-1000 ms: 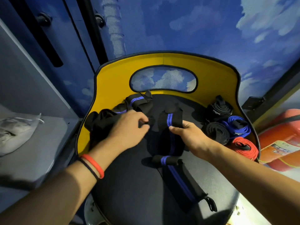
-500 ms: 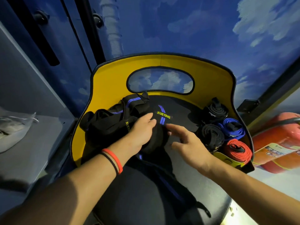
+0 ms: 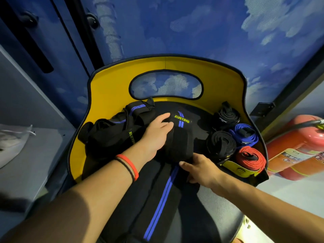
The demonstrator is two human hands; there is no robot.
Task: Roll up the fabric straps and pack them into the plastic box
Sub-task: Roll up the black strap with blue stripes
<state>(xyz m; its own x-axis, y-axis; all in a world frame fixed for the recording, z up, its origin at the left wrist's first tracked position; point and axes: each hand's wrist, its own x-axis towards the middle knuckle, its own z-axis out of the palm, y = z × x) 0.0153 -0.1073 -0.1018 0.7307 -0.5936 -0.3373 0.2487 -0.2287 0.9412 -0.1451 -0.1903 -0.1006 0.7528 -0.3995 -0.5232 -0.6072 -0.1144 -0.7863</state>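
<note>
Work lay on the black seat (image 3: 226, 214) of a chair with a yellow back (image 3: 112, 85). Hands were apart. Left hand (image 3: 157, 132) lay flat on top of a partly rolled black strap (image 3: 180, 146), fingers straight, their tips at the edge of its "XUEYING" label (image 3: 182, 120). Right hand (image 3: 199, 171) was at the roll's near edge, thumb and curled fingers pinching the strap where its loose tail (image 3: 163, 199), marked with a double blue stripe, ran off toward the person. The roll sat mid-seat.

Obstructions: a heap of unrolled black straps (image 3: 112, 134) pressed against the roll's left side. The left forearm crossed over the heap and hid part of it. Red and black wristbands (image 3: 128, 166) were on that wrist. Along the seat's right edge four finished rolls were packed together: a black roll (image 3: 227, 117) farthest, a blue roll (image 3: 245, 135), a second black roll (image 3: 221, 146) just beside the worked strap, and a red roll (image 3: 250, 158) nearest. A yellow tag (image 3: 240, 170) showed under the red roll; what it belonged to could not be told.

Surroundings: a red fire extinguisher (image 3: 298, 148) was to the chair's right, a white bag (image 3: 12, 144) rested on a grey shelf (image 3: 35, 163) to the left, and a blue cloud-patterned wall (image 3: 210, 32) stood behind.
</note>
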